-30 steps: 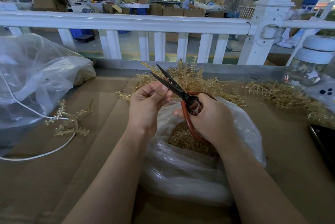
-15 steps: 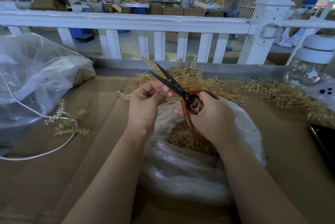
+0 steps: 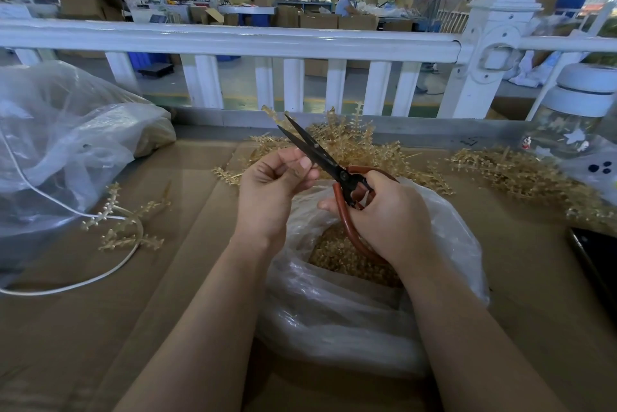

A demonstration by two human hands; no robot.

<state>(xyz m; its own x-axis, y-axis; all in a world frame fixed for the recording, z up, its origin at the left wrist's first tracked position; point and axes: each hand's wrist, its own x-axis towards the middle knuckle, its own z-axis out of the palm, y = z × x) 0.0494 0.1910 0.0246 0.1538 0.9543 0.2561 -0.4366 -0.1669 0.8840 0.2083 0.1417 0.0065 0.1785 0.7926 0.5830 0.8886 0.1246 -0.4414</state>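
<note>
My right hand (image 3: 389,216) grips the red loop handles of black-bladed scissors (image 3: 315,153), whose blades stand slightly apart and point up and to the left. My left hand (image 3: 272,186) is curled beside the blades, its thumb and fingers pinching something small that is mostly hidden. Both hands hover over an open clear plastic bag (image 3: 350,318) holding small golden cut pieces (image 3: 337,253). A pile of golden plastic sprigs (image 3: 354,144) lies just behind the hands.
A cardboard sheet (image 3: 100,328) covers the table. At left lie a large clear bag (image 3: 63,144), a white cable (image 3: 66,285) and loose sprigs (image 3: 130,224). More sprigs (image 3: 521,174), a lidded jar (image 3: 581,124) and a dark phone (image 3: 597,261) sit right. A white railing (image 3: 233,41) runs behind.
The scissor blades have closed a little. Both hands stay in nearly the same place over the bag.
</note>
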